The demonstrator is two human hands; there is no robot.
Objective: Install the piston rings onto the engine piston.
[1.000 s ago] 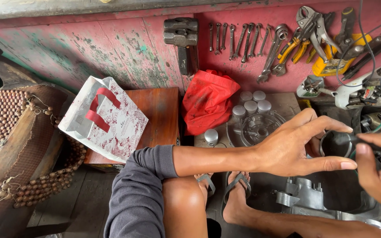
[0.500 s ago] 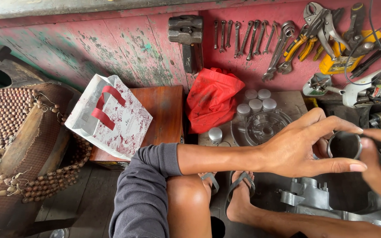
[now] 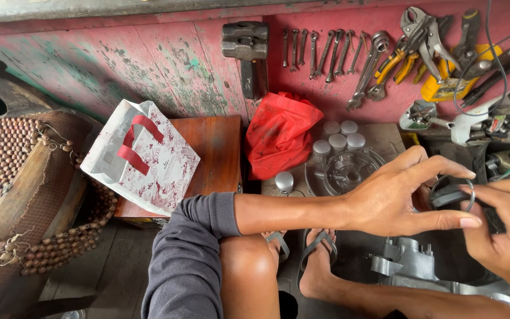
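— Where was the dark ring [image 3: 451,194]?
— At the right, held between both hands, above the grey metal engine casing [image 3: 411,266].
— Which grip had it?
— The right hand [image 3: 506,236] had curled fingers closed on the ring's right side. The left hand [image 3: 402,195] stayed spread open, fingertips touching its left edge, so the ring lay just beyond the left fingertips.
— Nearer hand?
— The right; the round engine cover [image 3: 345,172] lay behind the left hand.
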